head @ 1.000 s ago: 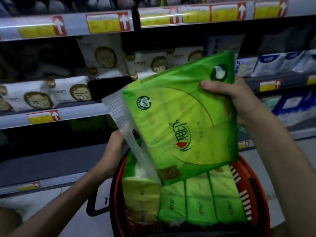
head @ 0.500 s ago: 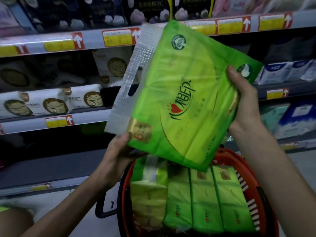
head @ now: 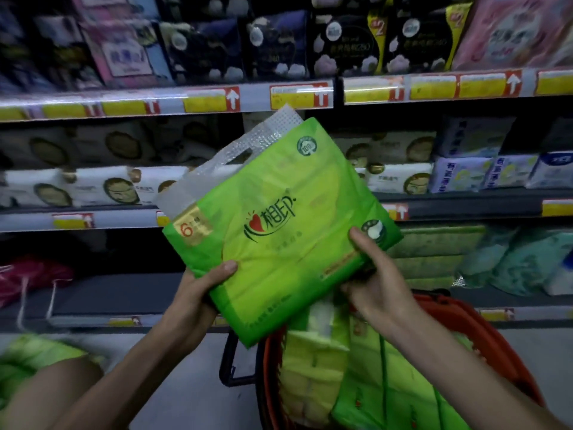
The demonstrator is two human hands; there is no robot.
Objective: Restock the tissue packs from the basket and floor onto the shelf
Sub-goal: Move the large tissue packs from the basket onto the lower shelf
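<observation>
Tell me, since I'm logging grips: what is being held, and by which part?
The green tissue pack, held by both: left hand on its lower-left edge, right hand on its lower-right corner.

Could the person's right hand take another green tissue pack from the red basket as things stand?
Probably not yet: the right hand and left hand both grip the raised green pack, though the packs in the basket lie uncovered just below.

green tissue pack: brand "心相印" with red heart, gold "6" corner badge, round "100" seal. Dark packs up top: yellow "2". Price tags unreadable.
</observation>
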